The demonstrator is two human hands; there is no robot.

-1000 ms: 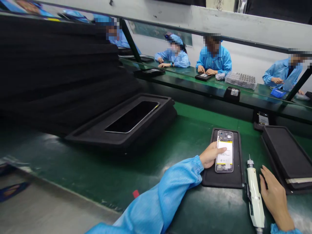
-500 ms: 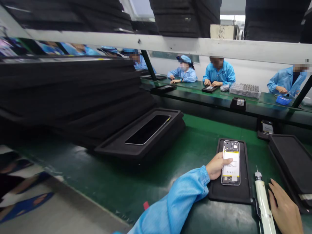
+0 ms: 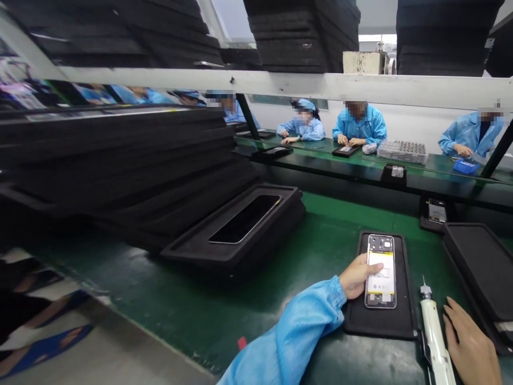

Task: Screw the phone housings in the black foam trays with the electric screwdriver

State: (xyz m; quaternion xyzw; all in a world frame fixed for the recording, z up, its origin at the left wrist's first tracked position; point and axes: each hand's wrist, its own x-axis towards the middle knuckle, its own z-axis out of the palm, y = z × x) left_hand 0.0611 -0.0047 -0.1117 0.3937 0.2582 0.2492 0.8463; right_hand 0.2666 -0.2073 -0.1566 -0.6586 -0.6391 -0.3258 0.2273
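The person's left hand point(image 3: 353, 277) is gripping a phone point(image 3: 385, 280) by its side, thumb resting over the white battery, on or just above a black tray point(image 3: 405, 315); the right hand point(image 3: 471, 342) is lying with relaxed fingers, holding nothing visible, just beside a pale electric screwdriver point(image 3: 435, 329). The phone is apparently standing partway through work: its battery is already sitting in place, but its back is lacking a cover, and the screwdriver is lying apart from it. Farther left, a second phone point(image 3: 245, 219) is resting screen-up in another tray point(image 3: 196, 241), while co-workers point(image 3: 363, 124) in blue are working beyond.
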